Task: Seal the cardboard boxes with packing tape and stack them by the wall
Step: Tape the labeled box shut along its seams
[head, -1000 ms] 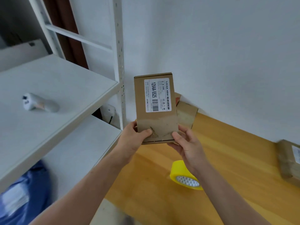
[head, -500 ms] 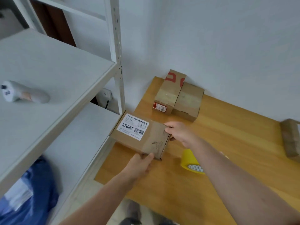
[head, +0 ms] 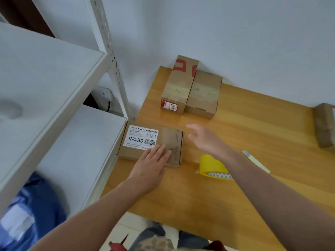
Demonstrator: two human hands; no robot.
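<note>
A flat cardboard box with a white label (head: 152,142) lies at the left edge of the wooden table (head: 253,127). My left hand (head: 152,165) rests flat on its near side, fingers straight. My right hand (head: 204,138) hovers just right of the box, fingers spread, holding nothing. A yellow roll of packing tape (head: 212,167) lies on the table under my right forearm. Two taped boxes stand side by side against the wall: one with red print (head: 178,84) and a plain one (head: 204,93).
A white metal shelving unit (head: 54,84) stands directly left of the table. Another cardboard box (head: 325,124) sits at the right edge of view. A utility knife (head: 254,160) lies on the table beyond my right forearm. Blue fabric (head: 30,211) is under the shelves.
The labelled box went from held upright in both hands to lying flat on the table. My right hand has let go and moved right; my left hand now lies flat on it.
</note>
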